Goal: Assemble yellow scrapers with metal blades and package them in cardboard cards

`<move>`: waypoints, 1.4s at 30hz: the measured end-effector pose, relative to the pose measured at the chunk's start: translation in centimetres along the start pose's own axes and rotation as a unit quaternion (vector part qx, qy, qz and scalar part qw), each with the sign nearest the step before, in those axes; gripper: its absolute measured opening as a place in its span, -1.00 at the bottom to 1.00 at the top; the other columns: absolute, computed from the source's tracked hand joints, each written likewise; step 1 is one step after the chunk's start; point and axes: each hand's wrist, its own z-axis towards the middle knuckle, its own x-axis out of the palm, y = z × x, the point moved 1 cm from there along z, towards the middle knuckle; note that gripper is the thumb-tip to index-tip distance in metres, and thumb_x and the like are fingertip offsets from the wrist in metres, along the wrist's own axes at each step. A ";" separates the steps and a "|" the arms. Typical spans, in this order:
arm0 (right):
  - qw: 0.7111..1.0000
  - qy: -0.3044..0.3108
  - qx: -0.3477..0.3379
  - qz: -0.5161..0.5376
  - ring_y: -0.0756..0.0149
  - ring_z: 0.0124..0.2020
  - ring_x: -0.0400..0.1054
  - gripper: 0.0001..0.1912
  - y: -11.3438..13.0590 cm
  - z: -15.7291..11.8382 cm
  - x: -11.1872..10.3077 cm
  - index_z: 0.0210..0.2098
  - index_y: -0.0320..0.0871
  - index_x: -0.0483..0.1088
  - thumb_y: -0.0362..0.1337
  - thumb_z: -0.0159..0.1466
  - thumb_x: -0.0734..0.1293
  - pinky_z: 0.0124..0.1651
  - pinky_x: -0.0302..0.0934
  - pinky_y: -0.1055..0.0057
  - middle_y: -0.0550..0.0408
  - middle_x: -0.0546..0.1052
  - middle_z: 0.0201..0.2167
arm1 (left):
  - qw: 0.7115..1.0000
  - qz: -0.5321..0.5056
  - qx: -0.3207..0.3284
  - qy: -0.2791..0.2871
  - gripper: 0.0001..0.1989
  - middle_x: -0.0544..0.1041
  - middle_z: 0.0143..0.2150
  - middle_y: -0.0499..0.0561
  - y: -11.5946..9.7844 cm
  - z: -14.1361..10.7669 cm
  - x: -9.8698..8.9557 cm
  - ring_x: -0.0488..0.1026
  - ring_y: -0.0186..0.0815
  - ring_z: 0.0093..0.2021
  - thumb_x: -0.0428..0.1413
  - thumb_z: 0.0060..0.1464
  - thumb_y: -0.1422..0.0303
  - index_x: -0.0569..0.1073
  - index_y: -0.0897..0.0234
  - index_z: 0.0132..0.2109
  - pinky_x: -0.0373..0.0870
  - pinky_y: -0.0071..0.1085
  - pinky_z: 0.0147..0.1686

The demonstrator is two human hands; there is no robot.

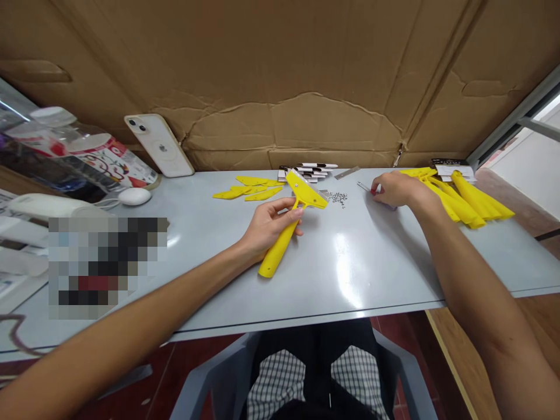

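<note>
Held by its neck in my left hand [273,226] is a yellow scraper [280,248], its wide head with two screws tilted up to the right. My right hand [394,189] is closed on a screwdriver [364,186] whose metal shaft points left just above the table. Between the hands, small screws [338,198] lie in a loose pile. Flat yellow head pieces [251,188] are spread to the left, behind my left hand. A metal blade [347,172] rests behind the screws, beside a stack of black-and-white packets [312,170]. Yellow handles [475,198] are heaped right of my right hand.
A white phone [160,146] leans on the cardboard wall [280,70] at the back left. Near it are a large plastic bottle [109,160] and a white mouse [135,196]. A pixelated patch covers the table's left side. The table's front edge [306,324] crosses above my lap.
</note>
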 end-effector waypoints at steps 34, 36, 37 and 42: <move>0.983 -0.052 -0.164 0.060 0.15 -0.28 0.40 -0.81 7.9 -4.3 0.8 -0.19 -0.08 0.65 -0.29 0.33 0.35 -0.29 0.10 0.29 -0.12 0.61 -0.12 | 0.994 0.104 -0.013 0.024 -0.73 0.52 -0.43 -0.03 0.5 -0.3 0.2 0.49 -0.33 -0.49 0.38 0.11 0.20 0.60 0.30 -0.16 0.52 -0.35 -0.43; 0.983 -0.030 -0.168 0.072 0.14 -0.25 0.40 -0.84 7.9 -4.4 0.7 -0.20 -0.08 0.62 -0.28 0.31 0.37 -0.27 0.13 0.30 -0.11 0.60 -0.11 | 0.994 0.104 -0.013 0.026 -0.72 0.52 -0.42 -0.04 0.6 -0.3 0.2 0.49 -0.34 -0.49 0.38 0.11 0.20 0.60 0.31 -0.15 0.51 -0.36 -0.43; 0.981 -0.019 -0.173 0.079 0.14 -0.22 0.41 -0.86 7.9 -4.4 0.7 -0.20 -0.08 0.61 -0.29 0.30 0.38 -0.26 0.14 0.31 -0.11 0.60 -0.11 | 0.994 0.103 -0.013 0.027 -0.71 0.52 -0.41 -0.03 0.6 -0.3 0.2 0.49 -0.35 -0.49 0.38 0.12 0.20 0.60 0.32 -0.14 0.51 -0.36 -0.43; 0.973 0.013 -0.204 0.108 0.17 -0.22 0.40 -0.94 7.5 -4.4 0.3 -0.28 -0.10 0.58 -0.34 0.25 0.43 -0.27 0.15 0.34 -0.03 0.59 -0.26 | 0.994 0.106 -0.010 0.032 -0.70 0.53 -0.41 -0.03 0.8 -0.2 0.1 0.50 -0.33 -0.49 0.38 0.11 0.19 0.61 0.31 -0.12 0.51 -0.35 -0.43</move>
